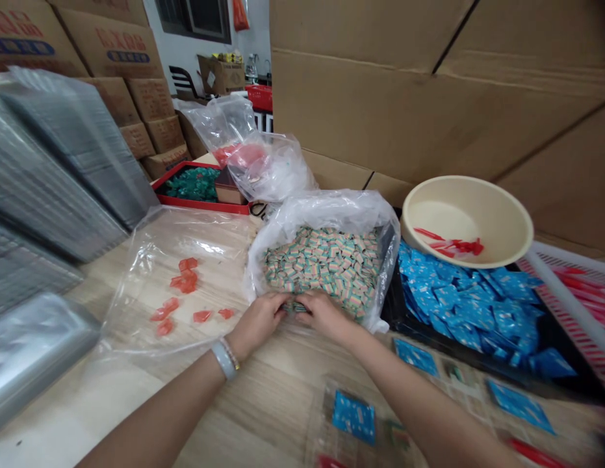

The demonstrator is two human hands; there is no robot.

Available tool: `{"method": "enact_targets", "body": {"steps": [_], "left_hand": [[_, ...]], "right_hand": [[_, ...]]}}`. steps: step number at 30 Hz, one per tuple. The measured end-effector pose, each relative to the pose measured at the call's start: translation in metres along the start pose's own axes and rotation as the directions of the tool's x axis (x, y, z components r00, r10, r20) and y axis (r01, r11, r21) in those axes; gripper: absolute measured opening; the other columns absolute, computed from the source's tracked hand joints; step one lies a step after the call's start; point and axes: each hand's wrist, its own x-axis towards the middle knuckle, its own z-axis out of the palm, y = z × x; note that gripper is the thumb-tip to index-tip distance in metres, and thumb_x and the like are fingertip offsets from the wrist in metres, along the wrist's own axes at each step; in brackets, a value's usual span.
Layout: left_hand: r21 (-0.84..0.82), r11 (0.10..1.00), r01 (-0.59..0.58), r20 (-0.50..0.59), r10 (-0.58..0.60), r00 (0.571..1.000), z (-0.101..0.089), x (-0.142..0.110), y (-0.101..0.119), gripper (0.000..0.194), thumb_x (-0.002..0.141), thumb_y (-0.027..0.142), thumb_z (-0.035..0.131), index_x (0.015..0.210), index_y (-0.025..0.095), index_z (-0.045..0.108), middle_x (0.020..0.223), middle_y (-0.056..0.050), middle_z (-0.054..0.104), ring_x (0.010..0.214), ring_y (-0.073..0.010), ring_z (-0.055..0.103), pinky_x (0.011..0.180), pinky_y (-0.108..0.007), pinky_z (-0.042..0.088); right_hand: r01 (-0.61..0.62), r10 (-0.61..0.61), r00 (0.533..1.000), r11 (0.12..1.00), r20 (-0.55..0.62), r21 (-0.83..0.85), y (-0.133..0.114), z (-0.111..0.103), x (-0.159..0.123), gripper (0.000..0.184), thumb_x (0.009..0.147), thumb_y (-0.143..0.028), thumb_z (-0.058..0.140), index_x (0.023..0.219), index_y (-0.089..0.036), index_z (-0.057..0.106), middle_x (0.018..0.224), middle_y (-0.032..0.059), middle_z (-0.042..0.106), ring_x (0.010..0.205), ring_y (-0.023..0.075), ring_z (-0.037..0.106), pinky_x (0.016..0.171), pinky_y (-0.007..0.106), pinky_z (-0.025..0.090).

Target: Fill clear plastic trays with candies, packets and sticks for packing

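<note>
My left hand (261, 323) and my right hand (325, 314) meet at the near edge of a lined tray full of small green, pink and cream striped pieces (326, 263). Fingers of both hands are bent and drawn together among the nearest pieces; what lies between them is mostly hidden. White plastic lining (321, 207) covers the tray's rim. Below my right forearm, blurred clear bags (326, 409) lie on the table, with blue packets (353, 416) and red items on them. A bracelet and a pale band circle my left wrist.
Left, red wrapped pieces (185, 281) lie on a clear plastic sheet (136, 286), beside stacked clear sleeves (63, 149). Right, a cream basin (468, 195) with red sticks rests over a black tray (397, 305) of blue packets. Behind stand a red box (202, 205) and cardboard (370, 97).
</note>
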Motion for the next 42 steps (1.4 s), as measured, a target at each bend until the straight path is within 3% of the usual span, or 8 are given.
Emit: {"method": "enact_targets", "body": {"steps": [6, 14, 20, 24, 27, 31, 38, 42], "left_hand": [[-0.014, 0.998, -0.055, -0.045, 0.054, 0.998, -0.001, -0.005, -0.002, 0.024, 0.076, 0.013, 0.049, 0.099, 0.018, 0.056, 0.092, -0.005, 0.061, 0.086, -0.0156, 0.055, 0.078, -0.027, 0.044], [-0.024, 0.983, -0.181, -0.212, 0.172, 0.962, -0.007, -0.011, 0.007, 0.018, 0.081, 0.020, 0.046, 0.097, 0.019, 0.055, 0.092, -0.004, 0.060, 0.087, -0.0130, 0.055, 0.078, -0.025, 0.045], [-0.004, 0.976, -0.217, -0.236, 0.210, 0.949, -0.011, -0.009, 0.007, 0.022, 0.081, 0.020, 0.046, 0.100, 0.020, 0.057, 0.096, -0.005, 0.061, 0.091, -0.0143, 0.055, 0.080, -0.028, 0.045], [0.009, 0.999, 0.044, -0.282, -0.040, 0.958, -0.021, 0.010, -0.003, 0.018, 0.076, 0.018, 0.051, 0.089, 0.016, 0.063, 0.088, -0.006, 0.064, 0.083, -0.0159, 0.058, 0.077, -0.028, 0.045], [-0.006, 0.982, 0.191, -0.129, -0.190, 0.973, -0.020, 0.033, -0.003, 0.017, 0.072, 0.015, 0.052, 0.085, 0.013, 0.064, 0.080, -0.004, 0.066, 0.072, -0.0154, 0.060, 0.068, -0.026, 0.047], [0.105, 0.985, 0.136, 0.017, -0.139, 0.990, -0.005, 0.052, 0.003, 0.014, 0.068, 0.010, 0.052, 0.075, 0.011, 0.064, 0.075, -0.004, 0.065, 0.071, -0.0165, 0.058, 0.068, -0.027, 0.045], [0.261, 0.964, -0.057, -0.030, 0.067, 0.997, 0.004, 0.034, 0.012, 0.018, 0.074, 0.011, 0.048, 0.083, 0.015, 0.063, 0.089, -0.007, 0.061, 0.089, -0.0202, 0.052, 0.082, -0.035, 0.039], [0.175, 0.983, -0.060, -0.038, 0.068, 0.997, 0.006, 0.027, 0.010, 0.029, 0.074, 0.010, 0.047, 0.100, 0.017, 0.058, 0.097, -0.007, 0.060, 0.092, -0.0185, 0.053, 0.083, -0.032, 0.041]], "right_hand": [[0.013, -0.014, 0.992, 1.000, -0.128, -0.012, -0.003, 0.002, -0.009, 0.013, 0.073, -0.019, 0.058, 0.085, -0.018, 0.063, 0.079, 0.0035, 0.058, 0.079, 0.0164, 0.050, 0.072, 0.027, 0.038], [0.082, -0.086, 0.922, 0.996, -0.377, -0.027, -0.010, 0.003, -0.043, 0.020, 0.083, -0.026, 0.046, 0.094, -0.019, 0.060, 0.088, 0.0071, 0.058, 0.084, 0.0183, 0.050, 0.074, 0.032, 0.040], [-0.019, -0.017, 0.962, 0.991, -0.271, -0.130, -0.006, 0.004, -0.035, 0.021, 0.081, -0.023, 0.048, 0.096, -0.017, 0.060, 0.085, 0.0092, 0.060, 0.084, 0.0217, 0.052, 0.074, 0.036, 0.041], [-0.037, 0.013, 0.994, 0.975, -0.113, -0.218, -0.008, 0.002, -0.029, 0.018, 0.078, -0.022, 0.052, 0.092, -0.016, 0.062, 0.082, 0.0098, 0.060, 0.083, 0.0238, 0.053, 0.074, 0.036, 0.040], [-0.039, 0.018, 0.996, 0.967, -0.086, -0.252, -0.008, 0.001, -0.028, 0.019, 0.078, -0.021, 0.052, 0.095, -0.017, 0.062, 0.085, 0.0089, 0.060, 0.085, 0.0227, 0.052, 0.075, 0.034, 0.040], [-0.028, 0.005, 0.995, 0.969, -0.096, -0.247, -0.005, 0.006, -0.030, 0.020, 0.079, -0.020, 0.052, 0.095, -0.015, 0.061, 0.086, 0.0098, 0.060, 0.086, 0.0230, 0.052, 0.076, 0.035, 0.039], [-0.005, -0.024, 0.987, 0.984, -0.161, -0.180, -0.002, 0.008, -0.039, 0.024, 0.080, -0.015, 0.047, 0.101, -0.017, 0.059, 0.089, 0.0095, 0.058, 0.089, 0.0233, 0.050, 0.079, 0.036, 0.038], [-0.051, 0.028, 0.978, 0.993, -0.205, -0.109, -0.001, 0.002, -0.043, 0.023, 0.079, -0.017, 0.050, 0.099, -0.020, 0.061, 0.084, 0.0073, 0.057, 0.083, 0.0218, 0.050, 0.074, 0.034, 0.040]]}}
